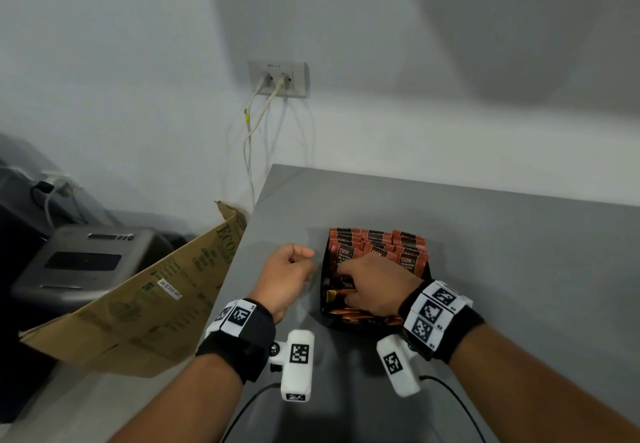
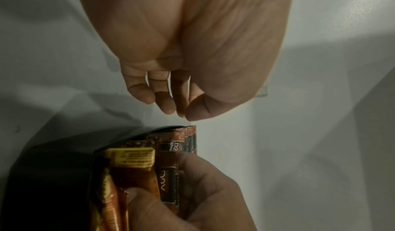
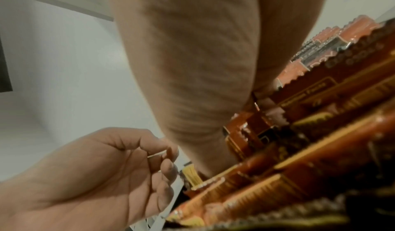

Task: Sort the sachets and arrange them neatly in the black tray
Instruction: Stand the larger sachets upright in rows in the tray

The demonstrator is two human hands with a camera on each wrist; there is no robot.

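Note:
The black tray (image 1: 323,305) sits on the grey table (image 1: 502,241). Orange-red D2X sachets (image 1: 377,248) stand upright in rows at its back, and brown-and-gold sachets (image 1: 341,293) lie across its front. My right hand (image 1: 349,283) reaches into the tray. In the left wrist view its thumb and fingers (image 2: 203,180) grip a bundle of mixed sachets (image 2: 136,158). My left hand (image 1: 306,262) hovers just left of the tray with loosely curled fingers (image 2: 164,102) and holds nothing. The right palm (image 3: 192,65) hides much of the tray in the right wrist view.
An open cardboard box flap (image 1: 156,293) leans against the table's left edge. Beyond it stands a grey device (image 1: 90,262). A wall socket (image 1: 277,79) with two cables hangs behind the table. Bare table surface lies right of and behind the tray.

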